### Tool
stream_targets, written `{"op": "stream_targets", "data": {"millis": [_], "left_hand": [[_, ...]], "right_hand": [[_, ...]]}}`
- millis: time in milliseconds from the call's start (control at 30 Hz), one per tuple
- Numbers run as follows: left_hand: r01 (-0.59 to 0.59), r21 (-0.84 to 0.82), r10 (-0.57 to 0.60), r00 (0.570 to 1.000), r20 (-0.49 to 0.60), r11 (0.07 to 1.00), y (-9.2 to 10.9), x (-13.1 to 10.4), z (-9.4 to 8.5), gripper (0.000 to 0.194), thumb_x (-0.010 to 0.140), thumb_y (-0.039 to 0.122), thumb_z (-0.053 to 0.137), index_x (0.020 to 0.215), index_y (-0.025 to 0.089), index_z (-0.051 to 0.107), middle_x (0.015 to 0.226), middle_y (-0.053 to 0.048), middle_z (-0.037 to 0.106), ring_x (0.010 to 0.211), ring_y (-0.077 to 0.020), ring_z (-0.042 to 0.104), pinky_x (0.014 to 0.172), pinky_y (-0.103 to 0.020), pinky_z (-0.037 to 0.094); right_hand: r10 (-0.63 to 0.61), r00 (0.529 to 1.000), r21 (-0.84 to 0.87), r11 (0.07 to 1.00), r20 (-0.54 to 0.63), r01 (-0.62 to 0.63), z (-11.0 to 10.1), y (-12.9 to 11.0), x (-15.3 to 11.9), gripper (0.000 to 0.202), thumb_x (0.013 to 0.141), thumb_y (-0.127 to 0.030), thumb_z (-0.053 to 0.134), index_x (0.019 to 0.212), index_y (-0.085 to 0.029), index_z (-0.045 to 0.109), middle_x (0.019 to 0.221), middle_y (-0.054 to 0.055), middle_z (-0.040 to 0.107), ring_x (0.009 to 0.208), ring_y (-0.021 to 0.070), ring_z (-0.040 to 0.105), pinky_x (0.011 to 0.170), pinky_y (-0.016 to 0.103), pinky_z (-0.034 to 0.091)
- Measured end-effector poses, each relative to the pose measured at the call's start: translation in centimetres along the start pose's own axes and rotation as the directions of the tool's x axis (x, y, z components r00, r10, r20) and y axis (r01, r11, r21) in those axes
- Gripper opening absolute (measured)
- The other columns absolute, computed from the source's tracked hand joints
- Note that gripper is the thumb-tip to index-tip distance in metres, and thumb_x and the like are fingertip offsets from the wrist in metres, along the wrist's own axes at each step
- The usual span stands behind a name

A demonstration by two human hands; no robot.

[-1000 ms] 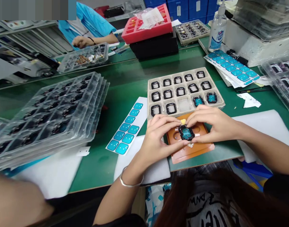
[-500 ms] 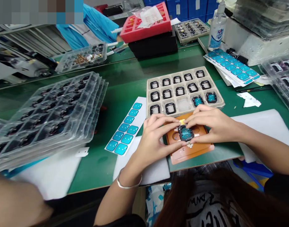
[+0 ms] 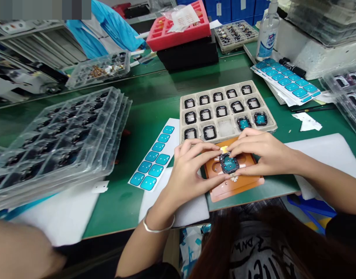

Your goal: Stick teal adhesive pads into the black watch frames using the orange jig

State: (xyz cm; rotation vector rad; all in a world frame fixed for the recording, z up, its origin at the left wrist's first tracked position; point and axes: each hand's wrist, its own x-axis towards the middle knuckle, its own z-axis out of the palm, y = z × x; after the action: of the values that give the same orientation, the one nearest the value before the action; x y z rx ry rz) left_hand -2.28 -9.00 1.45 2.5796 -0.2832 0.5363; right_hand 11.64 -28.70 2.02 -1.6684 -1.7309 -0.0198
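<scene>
A black square frame with a teal film inside (image 3: 229, 163) lies on an orange fixture (image 3: 239, 186) near the table's front edge. My left hand (image 3: 192, 166) grips its left side, thumb at the bottom corner and fingertips at the top. From the right, my right hand (image 3: 261, 153) holds the same frame between thumb and fingers. A small yellow piece (image 3: 223, 149) shows between the fingertips. Just behind is a beige tray (image 3: 226, 127) with several black frames, two of them with teal film. A sheet of teal stickers (image 3: 156, 157) lies left of my left hand.
Stacked clear trays (image 3: 58, 147) fill the left side. White foam sheets (image 3: 329, 155) lie at right. Farther back are a red tray (image 3: 179, 27) on a black box, a pump bottle (image 3: 267, 35) and more teal sticker sheets (image 3: 285, 79). Someone in blue sleeves (image 3: 102, 29) is across the table.
Both hands stay on the black frame with almost no movement. The person in blue across the table has shifted slightly.
</scene>
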Motion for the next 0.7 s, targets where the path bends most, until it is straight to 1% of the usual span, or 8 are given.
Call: {"op": "stream_targets", "data": {"millis": [133,267,367,500,567,633,700], "left_hand": [[-0.006,0.007,0.006,1.000,0.010,1.000,0.00,-0.02,-0.12,0.043,0.081,0.053,0.073,0.110,0.023,0.069,0.110,-0.006,0.071,0.107,-0.0278,0.054,0.094,-0.050,0.042],[-0.005,0.013,0.005,1.000,0.012,1.000,-0.17,-0.11,-0.15,0.043,0.078,0.053,0.075,0.110,0.025,0.069,0.109,-0.005,0.071,0.108,-0.0284,0.054,0.096,-0.050,0.041],[0.009,0.020,-0.010,0.999,0.038,1.000,-0.18,-0.11,-0.07,0.042,0.077,0.053,0.077,0.109,0.026,0.070,0.111,-0.006,0.071,0.109,-0.0290,0.053,0.096,-0.051,0.041],[0.029,0.009,-0.029,0.996,0.080,1.000,-0.11,0.08,0.03,0.036,0.077,0.049,0.078,0.102,0.024,0.070,0.113,-0.007,0.069,0.112,-0.0296,0.052,0.096,-0.051,0.042],[0.033,-0.027,-0.031,0.997,0.071,0.999,-0.19,0.18,0.09,0.037,0.077,0.049,0.077,0.104,0.024,0.070,0.111,-0.007,0.069,0.111,-0.0286,0.052,0.096,-0.050,0.043],[0.023,-0.072,-0.021,0.999,0.036,0.997,-0.35,0.21,0.20,0.040,0.079,0.052,0.075,0.108,0.025,0.069,0.110,-0.006,0.068,0.108,-0.0267,0.053,0.097,-0.048,0.044],[-0.007,-0.084,0.009,1.000,0.023,0.996,-0.51,0.09,0.38,0.048,0.081,0.058,0.070,0.119,0.029,0.066,0.116,-0.006,0.065,0.111,-0.0265,0.051,0.101,-0.048,0.041]], "right_hand": [[0.002,1.000,0.000,1.000,0.003,-0.002,-0.02,-0.05,-0.06,0.023,0.082,-0.032,0.075,0.097,-0.014,0.072,0.103,0.010,0.076,0.086,0.0209,0.057,0.075,0.035,0.053],[0.006,1.000,-0.001,1.000,0.009,-0.006,-0.04,-0.12,-0.02,0.023,0.082,-0.032,0.075,0.096,-0.014,0.072,0.103,0.011,0.076,0.086,0.0216,0.057,0.076,0.035,0.053],[-0.006,1.000,-0.005,1.000,0.021,0.006,0.05,0.04,0.06,0.019,0.082,-0.031,0.075,0.091,-0.014,0.073,0.100,0.011,0.076,0.083,0.0215,0.058,0.076,0.035,0.052],[-0.026,0.997,-0.010,1.000,0.071,0.027,0.12,0.42,0.10,0.016,0.081,-0.032,0.077,0.082,-0.016,0.073,0.091,0.009,0.077,0.077,0.0201,0.058,0.075,0.034,0.050],[-0.026,0.998,-0.004,1.000,0.060,0.027,0.06,0.49,0.05,0.019,0.081,-0.033,0.077,0.085,-0.015,0.073,0.092,0.010,0.077,0.078,0.0206,0.059,0.075,0.034,0.050],[-0.001,0.999,0.005,1.000,0.047,0.001,-0.02,0.44,0.01,0.023,0.081,-0.033,0.077,0.093,-0.014,0.072,0.094,0.010,0.076,0.083,0.0217,0.060,0.075,0.034,0.051],[0.053,0.998,0.033,0.998,0.045,-0.054,-0.03,0.33,0.02,0.032,0.079,-0.034,0.078,0.103,-0.014,0.070,0.095,0.009,0.074,0.087,0.0222,0.061,0.074,0.034,0.051]]}}
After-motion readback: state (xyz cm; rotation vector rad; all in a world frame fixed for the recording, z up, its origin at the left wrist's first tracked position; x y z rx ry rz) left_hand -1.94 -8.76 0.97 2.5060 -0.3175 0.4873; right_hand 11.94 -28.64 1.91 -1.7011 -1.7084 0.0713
